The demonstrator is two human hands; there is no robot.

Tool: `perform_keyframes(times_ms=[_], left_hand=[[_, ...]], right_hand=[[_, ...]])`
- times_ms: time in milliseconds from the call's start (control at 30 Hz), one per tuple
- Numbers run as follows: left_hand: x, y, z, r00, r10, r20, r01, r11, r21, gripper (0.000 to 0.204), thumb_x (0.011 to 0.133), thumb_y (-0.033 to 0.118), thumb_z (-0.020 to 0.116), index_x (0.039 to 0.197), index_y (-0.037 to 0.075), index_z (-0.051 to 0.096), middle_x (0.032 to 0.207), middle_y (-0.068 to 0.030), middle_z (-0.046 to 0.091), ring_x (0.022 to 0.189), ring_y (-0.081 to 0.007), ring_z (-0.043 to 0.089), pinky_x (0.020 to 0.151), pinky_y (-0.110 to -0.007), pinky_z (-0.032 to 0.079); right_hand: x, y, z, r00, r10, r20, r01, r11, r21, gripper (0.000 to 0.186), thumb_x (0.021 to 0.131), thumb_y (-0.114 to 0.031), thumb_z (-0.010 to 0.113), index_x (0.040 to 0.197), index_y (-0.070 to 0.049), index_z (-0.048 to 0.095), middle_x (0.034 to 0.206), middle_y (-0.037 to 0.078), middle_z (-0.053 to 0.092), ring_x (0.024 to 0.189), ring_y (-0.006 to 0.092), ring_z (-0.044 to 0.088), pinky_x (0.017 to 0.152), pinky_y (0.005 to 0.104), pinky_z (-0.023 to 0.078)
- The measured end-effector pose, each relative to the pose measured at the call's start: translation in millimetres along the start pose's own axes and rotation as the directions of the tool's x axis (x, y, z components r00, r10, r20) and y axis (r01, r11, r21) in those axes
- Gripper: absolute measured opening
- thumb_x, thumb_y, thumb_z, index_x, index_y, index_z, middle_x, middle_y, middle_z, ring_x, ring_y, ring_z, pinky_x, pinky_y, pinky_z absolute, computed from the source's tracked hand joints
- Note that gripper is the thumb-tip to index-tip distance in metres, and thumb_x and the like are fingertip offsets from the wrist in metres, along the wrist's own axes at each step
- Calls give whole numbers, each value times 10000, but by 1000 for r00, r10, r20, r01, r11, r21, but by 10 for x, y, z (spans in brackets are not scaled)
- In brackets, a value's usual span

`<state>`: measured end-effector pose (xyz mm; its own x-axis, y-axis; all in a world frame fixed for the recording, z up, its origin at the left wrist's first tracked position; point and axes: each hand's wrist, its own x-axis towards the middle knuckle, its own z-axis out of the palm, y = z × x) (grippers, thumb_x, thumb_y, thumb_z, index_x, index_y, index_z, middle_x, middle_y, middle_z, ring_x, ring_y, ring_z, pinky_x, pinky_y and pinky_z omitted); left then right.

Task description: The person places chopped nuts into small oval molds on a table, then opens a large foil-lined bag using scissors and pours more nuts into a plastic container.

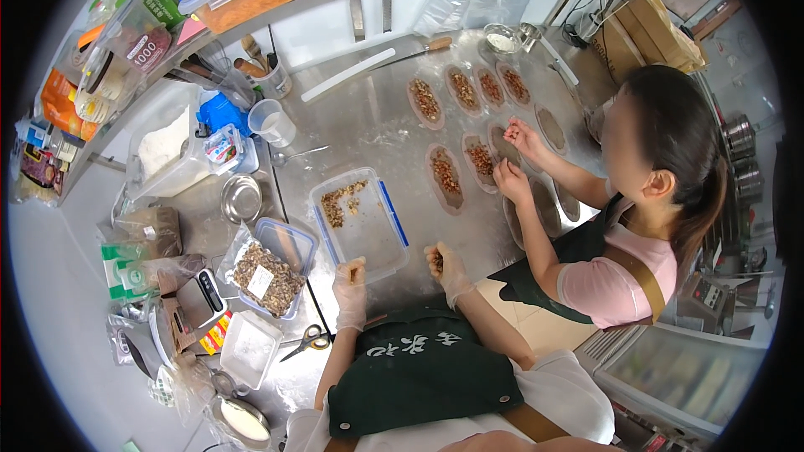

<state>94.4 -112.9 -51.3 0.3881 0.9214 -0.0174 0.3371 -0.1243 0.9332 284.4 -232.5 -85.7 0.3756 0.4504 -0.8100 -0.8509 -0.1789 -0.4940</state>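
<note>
Both my hands wear thin clear gloves, held at the table's near edge on either side of a clear plastic box (373,261). My right hand (452,274) is closed around a small clump of chopped nuts (437,261). My left hand (350,295), at the box's near left corner, is closed too; something tan shows at its fingertips, too small to make out. Inside the box, a nut mixture (337,205) lies toward the far left corner. Flat oval dough pieces (453,202) lie to the right, several topped with nuts. A co-worker's hands (515,180) are over these ovals.
Left of the box are a bag of nuts (266,279) in a tub, a metal bowl (242,197), scissors (306,342) and a kitchen scale (202,299). A long knife (423,48) lies at the back. The co-worker (615,259) stands close on my right.
</note>
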Motion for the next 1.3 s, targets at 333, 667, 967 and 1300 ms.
perform_keyframes(times_ms=[333, 667, 967, 1300], left_hand=[[8, 102, 119, 999, -27, 20, 27, 1000, 12, 117, 832, -11, 583, 926, 36, 634, 900, -87, 615, 863, -193, 593, 792, -289, 459], [4, 229, 375, 993, -111, 48, 106, 989, 101, 120, 847, 22, 593, 954, 45, 641, 922, -105, 613, 868, -213, 594, 771, -311, 466], [501, 673, 1270, 962, 63, 264, -59, 998, -21, 228, 815, 55, 622, 1042, 58, 625, 907, -126, 601, 878, -246, 607, 780, -317, 481], [849, 758, 2697, 879, -38, 475, -36, 989, 145, 533, 651, 95, 753, 1162, 125, 603, 947, -123, 540, 827, -238, 599, 770, -322, 502]], right_hand=[[222, -263, -289, 994, -93, -58, 101, 984, 144, 313, 922, -263, 459, 844, 5, 601, 617, 33, 536, 467, 106, 463, 401, 232, 344], [658, -915, -570, 978, -206, 40, 177, 911, 372, 217, 970, -200, 438, 945, -28, 567, 840, 38, 550, 738, 140, 535, 604, 244, 449], [835, -1148, -473, 984, -170, 47, 108, 790, 604, 249, 958, -154, 441, 972, 53, 577, 913, 144, 580, 874, 269, 566, 787, 341, 487], [972, -1232, -568, 965, -263, -16, 226, 793, 566, 274, 939, -140, 462, 1116, 42, 568, 1094, 135, 580, 1019, 249, 553, 931, 362, 446]])
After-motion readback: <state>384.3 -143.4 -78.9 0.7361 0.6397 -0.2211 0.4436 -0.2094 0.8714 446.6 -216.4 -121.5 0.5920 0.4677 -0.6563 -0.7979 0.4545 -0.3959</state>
